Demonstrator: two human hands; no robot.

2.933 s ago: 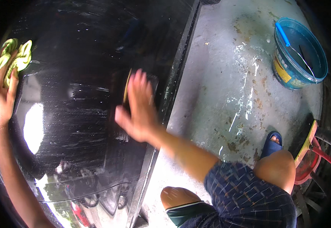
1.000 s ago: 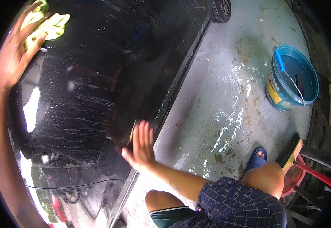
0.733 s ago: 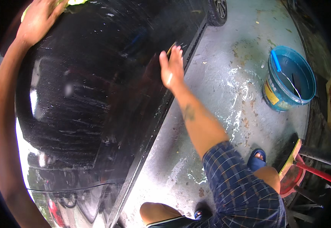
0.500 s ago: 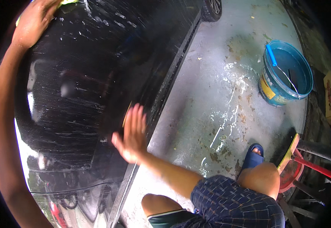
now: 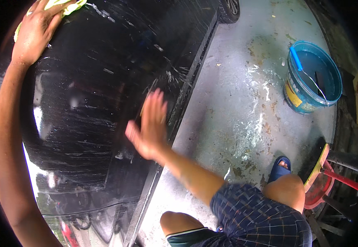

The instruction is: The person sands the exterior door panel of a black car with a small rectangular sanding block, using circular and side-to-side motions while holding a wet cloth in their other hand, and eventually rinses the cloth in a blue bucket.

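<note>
My left hand (image 5: 37, 35) is at the far upper left, pressing a yellow-green cloth (image 5: 75, 5) against the wet black car door (image 5: 84, 136). Its fingers curl over the cloth, and part of the cloth is cut off by the picture's edge. My right hand (image 5: 149, 123) is held out over the lower part of the door with the fingers extended and the thumb apart. Nothing is in it, and motion blurs it slightly. Whether its palm touches the panel I cannot tell. Water streaks and drops cover the dark paint.
A blue bucket (image 5: 294, 92) with a blue-gripped wire handle, holding water, stands on the wet concrete floor (image 5: 224, 107) at right. Below it are a yellow-edged broom or squeegee head (image 5: 317, 166) and a red round object (image 5: 321, 197). A car wheel (image 5: 229, 10) shows at the top.
My left hand has shifted slightly downward, and more of the cloth shows. The right hand has moved up along the door. Fresh water streaks appear near the door's lower edge.
</note>
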